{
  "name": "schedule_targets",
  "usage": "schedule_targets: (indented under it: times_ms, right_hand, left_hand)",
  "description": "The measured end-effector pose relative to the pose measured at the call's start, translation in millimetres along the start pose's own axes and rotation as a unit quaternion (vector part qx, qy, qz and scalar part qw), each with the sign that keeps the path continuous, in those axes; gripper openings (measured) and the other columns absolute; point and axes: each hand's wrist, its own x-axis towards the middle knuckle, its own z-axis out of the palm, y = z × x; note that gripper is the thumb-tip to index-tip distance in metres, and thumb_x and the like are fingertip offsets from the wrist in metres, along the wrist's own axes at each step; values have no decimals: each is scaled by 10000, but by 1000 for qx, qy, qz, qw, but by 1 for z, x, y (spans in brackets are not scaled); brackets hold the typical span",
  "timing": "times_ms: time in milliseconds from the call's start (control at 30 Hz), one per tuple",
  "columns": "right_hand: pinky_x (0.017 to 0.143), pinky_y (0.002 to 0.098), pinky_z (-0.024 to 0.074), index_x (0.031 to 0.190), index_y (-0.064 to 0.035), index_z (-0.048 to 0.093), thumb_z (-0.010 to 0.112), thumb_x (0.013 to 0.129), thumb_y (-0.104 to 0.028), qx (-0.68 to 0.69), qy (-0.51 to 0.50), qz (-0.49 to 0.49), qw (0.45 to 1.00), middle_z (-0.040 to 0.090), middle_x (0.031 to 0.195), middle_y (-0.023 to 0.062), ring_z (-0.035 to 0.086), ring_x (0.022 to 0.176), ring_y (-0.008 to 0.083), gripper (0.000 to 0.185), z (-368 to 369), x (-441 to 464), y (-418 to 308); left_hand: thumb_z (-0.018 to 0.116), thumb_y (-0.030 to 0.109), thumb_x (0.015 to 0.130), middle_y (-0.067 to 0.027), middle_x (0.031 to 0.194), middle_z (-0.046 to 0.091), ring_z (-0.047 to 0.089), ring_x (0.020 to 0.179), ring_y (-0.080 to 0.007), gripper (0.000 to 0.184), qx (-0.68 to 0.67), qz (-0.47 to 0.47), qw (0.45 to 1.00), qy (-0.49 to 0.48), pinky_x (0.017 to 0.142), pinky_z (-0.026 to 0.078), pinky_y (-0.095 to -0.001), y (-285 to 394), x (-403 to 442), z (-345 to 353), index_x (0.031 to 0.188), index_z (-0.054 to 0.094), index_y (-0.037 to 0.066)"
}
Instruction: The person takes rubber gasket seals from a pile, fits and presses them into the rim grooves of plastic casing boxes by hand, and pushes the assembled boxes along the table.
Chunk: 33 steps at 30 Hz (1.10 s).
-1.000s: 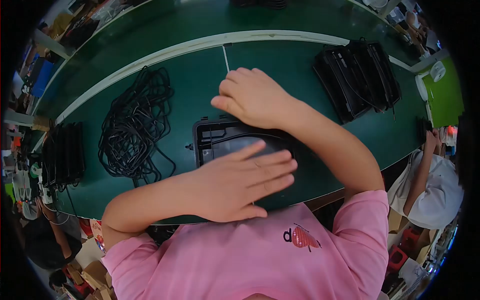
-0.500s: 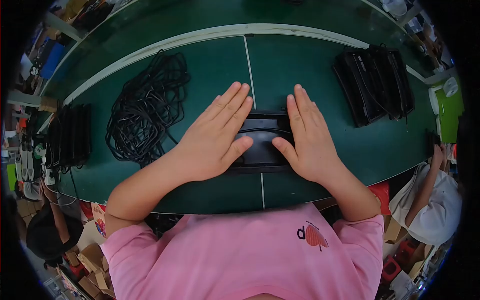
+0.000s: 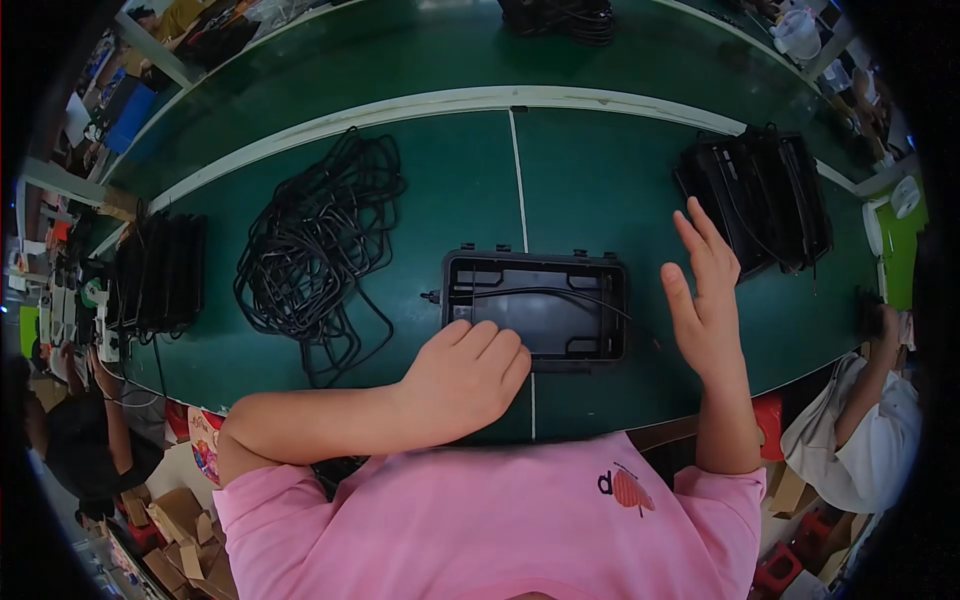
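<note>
A shallow black plastic box [image 3: 560,330] lies on the green tabletop with its inside facing up. A black cable [image 3: 560,291] enters at the box's left side and runs across it, its thin end past the right wall. My left hand [image 3: 465,370] is closed over the box's near left corner, knuckles up; its fingertips are hidden, so what they grip, if anything, does not show. To the right of the box, my right hand [image 3: 710,310] is open and holds nothing, its thumb and fingers apart.
A tangled heap of black cable [image 3: 315,255] lies left of the box. Black cases stand in a stack [image 3: 755,200] at the right and another stack [image 3: 160,270] at the far left. A dark bundle [image 3: 560,18] sits on the back shelf. People work at both sides.
My hands have parted from over the box. The left drew back and curled at its near corner; the right moved right, fingers spread. The box now shows almost fully, and the view has shifted.
</note>
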Motion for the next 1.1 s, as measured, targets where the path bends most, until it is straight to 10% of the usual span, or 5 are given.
schedule_targets:
  times_ms: [167,333,700,900,1100]
  right_hand:
    - [1070,426,317,1260,-36,588,599,950,-217,4,55,34,998,512,1386,155,469,1281,336,359,-3,-5,8]
    - [880,408,448,987,-29,650,711,847,-158,31,1,-182,983,606,1073,120,577,1074,313,200,4,35,-28]
    - [704,460,466,830,-35,591,476,1003,-365,89,-369,-254,889,589,790,164,586,790,372,390,85,125,-88]
    - [686,452,470,848,-29,603,453,1012,-377,77,-407,-233,880,588,787,171,593,790,380,413,82,129,-88]
    - [640,455,446,781,-22,560,531,981,-374,197,-188,-198,942,566,775,155,561,736,373,406,33,135,-65]
  left_hand:
    - [616,121,678,-45,784,494,488,720,-177,217,-6,4,1000,-23,575,381,-285,-2,4,-2,868,621,16]
    - [612,136,684,-51,812,517,511,740,-182,207,-12,0,999,-44,585,402,-285,-2,5,-1,859,615,26]
    - [597,166,710,-60,819,526,524,759,-199,165,-25,-5,999,-19,599,414,-295,-2,3,13,827,614,51]
    - [596,166,704,-53,817,521,520,754,-196,185,-35,1,999,-3,591,408,-296,-4,2,17,843,616,45]
    - [616,171,728,-43,819,527,536,768,-196,144,-40,-13,998,-39,607,418,-309,-20,10,-5,832,601,73]
